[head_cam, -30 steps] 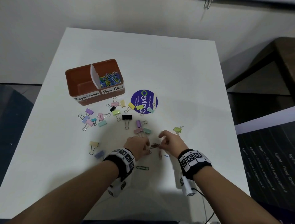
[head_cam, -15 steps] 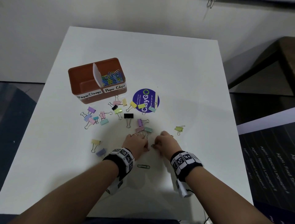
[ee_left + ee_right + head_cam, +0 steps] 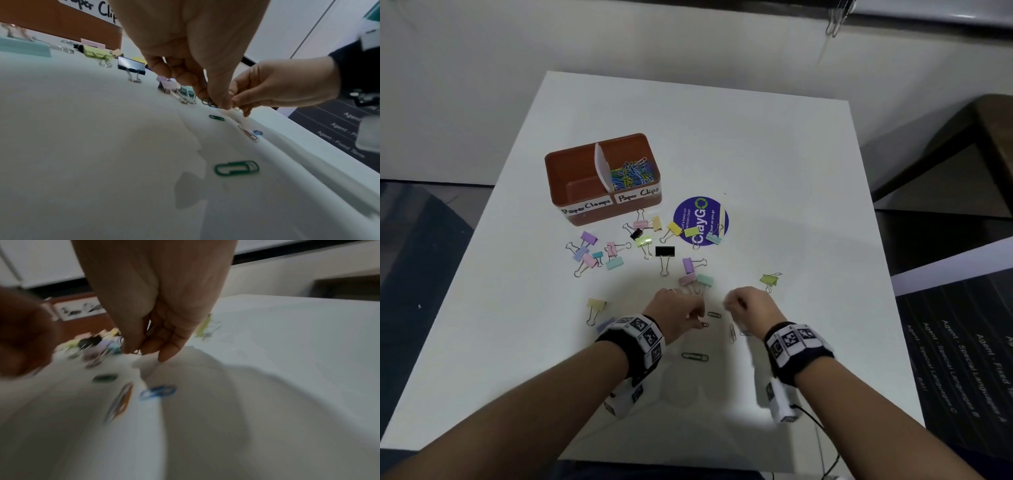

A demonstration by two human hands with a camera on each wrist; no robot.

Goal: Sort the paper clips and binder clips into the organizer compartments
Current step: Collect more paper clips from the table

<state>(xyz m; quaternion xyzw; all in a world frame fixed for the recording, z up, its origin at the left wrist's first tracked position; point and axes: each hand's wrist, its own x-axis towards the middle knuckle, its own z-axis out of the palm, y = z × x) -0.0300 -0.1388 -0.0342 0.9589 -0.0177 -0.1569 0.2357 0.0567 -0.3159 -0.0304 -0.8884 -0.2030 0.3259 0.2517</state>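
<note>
A brown organizer point(image 3: 571, 171) stands at the back left; its right "Paper Clips" compartment holds coloured paper clips point(image 3: 631, 173), and its left "Paper Clamps" compartment looks empty. My left hand point(image 3: 702, 320) point(image 3: 218, 104) pinches a dark green paper clip point(image 3: 208, 101) at the table surface. Just to its right, my right hand point(image 3: 732, 305) point(image 3: 141, 350) has its fingers curled round a few paper clips point(image 3: 152, 331). Loose paper clips lie below the hands: a green one point(image 3: 695, 357) point(image 3: 236, 168), an orange one point(image 3: 732, 332) point(image 3: 119, 400) and a blue one point(image 3: 158, 392).
Several pastel binder clips point(image 3: 592, 253) and a black one point(image 3: 665, 251) lie scattered between the organizer and my hands. A yellow-green one point(image 3: 768, 280) lies right of my right hand. A purple round sticker point(image 3: 700, 221) is on the white table point(image 3: 774, 171).
My hands, nearly touching over the clips half a second ago, have drawn slightly apart. The right hand has pulled back to the right, and its wrist view is blurred.
</note>
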